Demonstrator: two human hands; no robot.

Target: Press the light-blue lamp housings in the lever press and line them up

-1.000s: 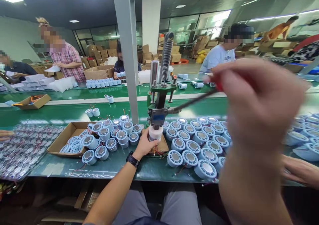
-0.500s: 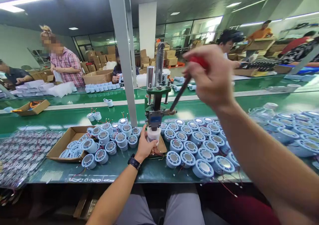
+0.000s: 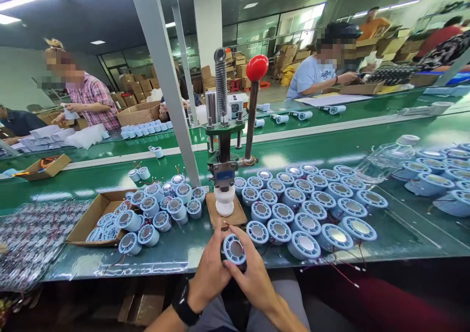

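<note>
Between my two hands, close to the table's front edge, is a light blue round housing (image 3: 235, 249) with a silver disc in its slotted face. My left hand (image 3: 211, 261) grips it from the left, and my right hand (image 3: 253, 268) closes on it from the right with the thumb at its lower rim. Just beyond them stands a hand press (image 3: 223, 168), its lever with a red knob (image 3: 257, 67) upright. Under the press, a white round fixture (image 3: 224, 202) rests on a piece of cardboard (image 3: 240, 215).
Many similar blue housings (image 3: 306, 224) stand right of the press, wires trailing over the edge. To the left, more lie beside a cardboard box (image 3: 79, 229) holding blue rings. A clear plastic bottle (image 3: 385, 160) lies at right. Co-workers sit and stand across the green line (image 3: 176, 158).
My right hand has let go of the press lever, which now stands upright, and come down. My left hand has left the press, and both hands now hold a blue housing near the edge.
</note>
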